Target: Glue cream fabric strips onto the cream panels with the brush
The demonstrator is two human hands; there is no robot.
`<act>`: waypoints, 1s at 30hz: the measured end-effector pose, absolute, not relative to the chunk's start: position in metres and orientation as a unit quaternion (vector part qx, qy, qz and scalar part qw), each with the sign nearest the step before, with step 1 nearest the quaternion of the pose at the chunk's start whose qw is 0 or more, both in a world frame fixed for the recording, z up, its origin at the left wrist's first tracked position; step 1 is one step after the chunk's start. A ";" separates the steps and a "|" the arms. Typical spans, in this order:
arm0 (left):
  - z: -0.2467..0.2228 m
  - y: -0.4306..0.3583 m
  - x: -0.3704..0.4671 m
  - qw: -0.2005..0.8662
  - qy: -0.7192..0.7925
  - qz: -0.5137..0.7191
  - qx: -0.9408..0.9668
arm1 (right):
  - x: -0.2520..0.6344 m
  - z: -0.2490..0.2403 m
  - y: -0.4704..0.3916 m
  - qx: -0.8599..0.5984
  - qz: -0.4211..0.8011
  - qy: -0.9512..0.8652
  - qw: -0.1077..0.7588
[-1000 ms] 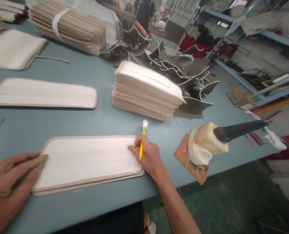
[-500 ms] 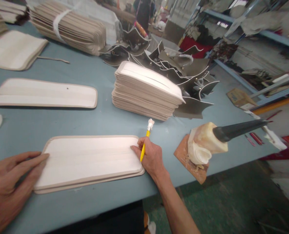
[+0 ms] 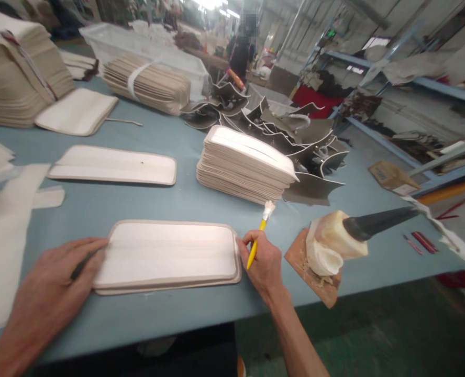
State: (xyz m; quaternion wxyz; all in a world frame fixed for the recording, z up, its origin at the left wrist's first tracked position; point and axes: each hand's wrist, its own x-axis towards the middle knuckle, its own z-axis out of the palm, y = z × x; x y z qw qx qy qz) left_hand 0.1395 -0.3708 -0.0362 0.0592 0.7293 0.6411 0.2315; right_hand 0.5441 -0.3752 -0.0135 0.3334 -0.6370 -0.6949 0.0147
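Observation:
Two cream panels with beige edging [image 3: 169, 250] lie one on the other at the table's front, slightly offset at the right and front edges. My left hand [image 3: 65, 280] is closed around their left end; something dark shows between its fingers, too unclear to name. My right hand [image 3: 264, 262] grips a yellow brush [image 3: 253, 255], its whitish bristles pointing up and away, beside the panels' right edge. To the right, a pale container with a dark spout or handle [image 3: 334, 241] stands on a brown board [image 3: 298, 253].
Behind the panels stands a stack of similar pieces [image 3: 244, 170], with dark curved pieces [image 3: 311, 188] behind it. A single panel [image 3: 118, 166] lies at left, near white strips [image 3: 10, 225]. Farther back are a banded bundle [image 3: 150, 86], a clear bin [image 3: 118, 44] and a person [image 3: 240, 52].
The view has tilted up and left, showing more of the table's left side. My right thumb has slid off the top panel to its right edge. The brush remains in my right hand.

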 end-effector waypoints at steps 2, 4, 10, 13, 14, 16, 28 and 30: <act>-0.021 -0.372 0.146 0.040 0.663 0.231 0.711 | 0.530 -0.008 -0.372 -0.632 0.023 -0.687 0.357; -0.004 -0.369 0.158 0.008 0.666 0.234 0.708 | 0.509 -0.004 -0.366 -0.628 0.038 -0.679 0.378; 0.016 -0.323 0.226 -0.032 0.605 0.243 0.758 | 0.433 -0.005 -0.337 -0.610 0.052 -0.699 0.370; 0.000 -0.305 0.261 -0.040 0.599 0.225 0.767 | 0.412 -0.016 -0.324 -0.608 0.031 -0.710 0.354; -0.007 -0.302 0.268 -0.044 0.602 0.218 0.767 | 0.409 -0.021 -0.320 -0.607 0.027 -0.712 0.353; -0.020 -0.302 0.276 -0.051 0.608 0.205 0.765 | 0.408 -0.030 -0.315 -0.605 0.022 -0.716 0.349; -0.038 -0.304 0.275 -0.053 0.636 0.168 0.751 | 0.415 -0.058 -0.310 -0.575 -0.001 -0.746 0.338; -0.037 -0.302 0.265 -0.056 0.636 0.168 0.751 | 0.422 -0.059 -0.310 -0.570 -0.018 -0.751 0.334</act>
